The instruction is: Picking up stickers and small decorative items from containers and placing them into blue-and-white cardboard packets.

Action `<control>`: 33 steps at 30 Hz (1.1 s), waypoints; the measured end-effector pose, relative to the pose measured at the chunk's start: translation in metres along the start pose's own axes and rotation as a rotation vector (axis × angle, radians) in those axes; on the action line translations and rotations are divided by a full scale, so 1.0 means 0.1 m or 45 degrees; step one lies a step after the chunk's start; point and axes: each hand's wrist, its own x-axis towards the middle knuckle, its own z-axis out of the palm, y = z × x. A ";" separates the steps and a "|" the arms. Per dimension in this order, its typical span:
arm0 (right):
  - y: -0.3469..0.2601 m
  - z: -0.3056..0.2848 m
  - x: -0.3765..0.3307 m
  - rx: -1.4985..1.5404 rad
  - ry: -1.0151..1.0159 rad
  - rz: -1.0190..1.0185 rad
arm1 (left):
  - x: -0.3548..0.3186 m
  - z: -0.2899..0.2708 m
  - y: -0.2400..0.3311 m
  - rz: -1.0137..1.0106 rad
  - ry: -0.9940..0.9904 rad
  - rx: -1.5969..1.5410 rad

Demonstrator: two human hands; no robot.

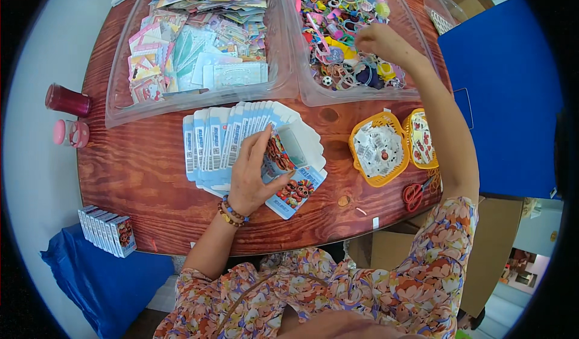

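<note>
- A small box (280, 153) stands with its top open, showing a pale inside; bright cartoon figures cover its outer side.
- Flat blue-and-white cartons (208, 149) lie fanned beneath and beside it, a pictured one in front.
- The bench (145, 188) is reddish-brown with dark wood grain. Along its far side sit two clear tubs: the left tub (181, 112) holds cards and packets, the right tub (338, 99) a jumble of colourful trinkets (338, 52).
- Two yellow baskets and red scissors (413, 195) lie to the right; a pale wall (36, 182) rises at left, a large blue panel (506, 98) at right.
- The left hand (248, 176) holds the small box, its fingers and thumb parted by the box's width.
- The right hand (386, 42) reaches over the trinkets, fingers curled downward; whether they grip anything cannot be told.
</note>
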 end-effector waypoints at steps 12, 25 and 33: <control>0.09 0.30 0.33 0.036 -0.071 0.084 | -0.02 0.02 -0.03 -0.015 -0.029 -0.067; 0.36 0.11 -0.15 0.828 0.045 0.171 | -0.01 0.01 -0.04 -0.008 -0.024 -0.062; 0.04 -0.25 -0.57 0.843 0.054 0.050 | 0.00 0.02 0.00 -0.043 -0.021 -0.070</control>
